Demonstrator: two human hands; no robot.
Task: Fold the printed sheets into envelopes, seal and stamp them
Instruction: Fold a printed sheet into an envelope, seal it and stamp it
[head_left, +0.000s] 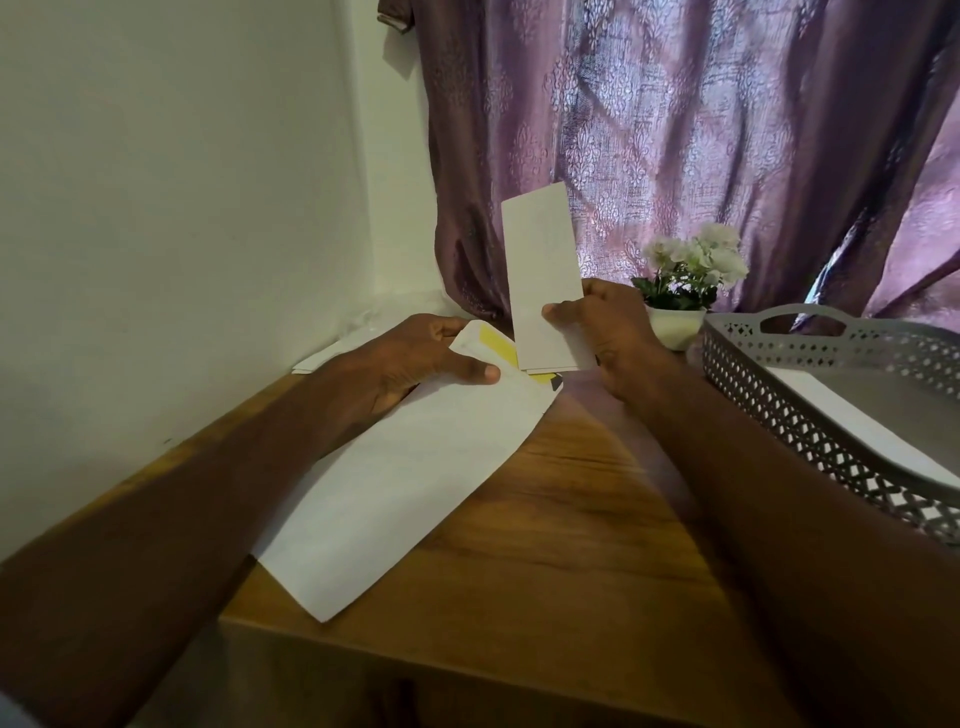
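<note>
Above wooden table, right hand pinches folded sheet upright.

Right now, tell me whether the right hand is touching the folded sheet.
Touching. The head view shows the right hand pinching the folded sheet at its right edge, thumb on its face.

Your wooden table at lower centre carries a white envelope, a grey lattice tray at right, and a potted flower behind
</note>
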